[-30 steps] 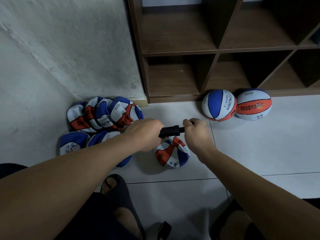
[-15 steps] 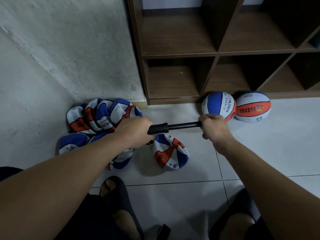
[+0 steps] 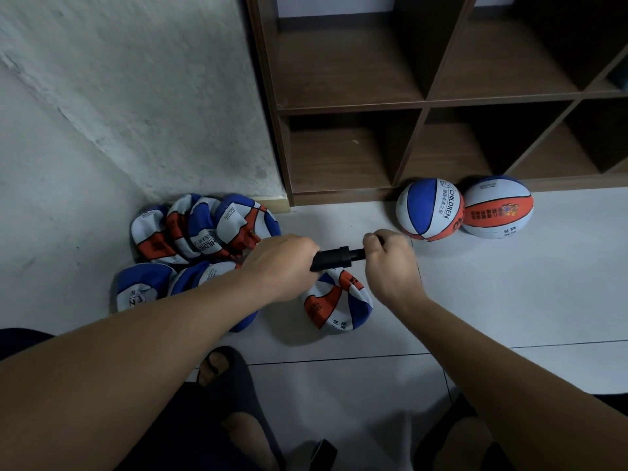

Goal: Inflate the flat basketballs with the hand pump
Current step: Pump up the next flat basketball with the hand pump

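A black hand pump (image 3: 334,258) lies level between my hands, its rod pushed nearly all the way in. My left hand (image 3: 282,263) grips the pump's barrel. My right hand (image 3: 390,260) grips the pump's handle, close to the barrel's end. Just below the pump a flat red, white and blue basketball (image 3: 339,302) rests crumpled on the tiles. Where the pump's needle end sits is hidden by my left hand. Several more flat basketballs (image 3: 200,232) are heaped at the left against the wall. Two inflated basketballs (image 3: 430,209) (image 3: 498,207) sit by the shelf's foot.
A brown wooden cubby shelf (image 3: 424,103) stands behind the balls, and a rough white wall (image 3: 119,96) rises at the left. My feet in dark slippers (image 3: 234,379) are at the bottom edge on the pale tiled floor (image 3: 509,290).
Half a second ago the pump's rod was drawn out to the right. My right hand has pushed the handle back left toward the barrel, much as it was a second ago.
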Tool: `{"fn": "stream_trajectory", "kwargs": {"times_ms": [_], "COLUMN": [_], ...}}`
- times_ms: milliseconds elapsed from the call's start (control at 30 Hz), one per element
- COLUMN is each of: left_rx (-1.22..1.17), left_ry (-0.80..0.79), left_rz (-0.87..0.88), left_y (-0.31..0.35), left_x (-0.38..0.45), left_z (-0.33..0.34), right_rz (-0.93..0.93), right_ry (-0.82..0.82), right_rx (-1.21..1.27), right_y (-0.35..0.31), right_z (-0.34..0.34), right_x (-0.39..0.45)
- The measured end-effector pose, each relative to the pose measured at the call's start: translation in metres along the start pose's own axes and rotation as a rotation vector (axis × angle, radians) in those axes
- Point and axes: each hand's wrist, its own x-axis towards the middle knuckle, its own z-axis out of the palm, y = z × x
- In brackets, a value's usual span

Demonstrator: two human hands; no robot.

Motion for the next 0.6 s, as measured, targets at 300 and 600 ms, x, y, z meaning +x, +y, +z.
{"fn": "stream_trajectory", "kwargs": {"times_ms": [300, 600], "left_rx": [0.016, 0.041], "left_ry": [0.001, 0.014], "left_rz": [0.018, -0.05], "left_y": [0.003, -0.031], "left_x": [0.003, 0.008], "left_z": [-0.005, -0.008], "right_rz": [-0.013, 0.39], "right_ry": [-0.094, -0.041], "right_rx": [0.02, 0.513], "right_y": [0.001, 0.022], "right_z": [0.009, -0.041], "right_x": [0.001, 0.036]}}
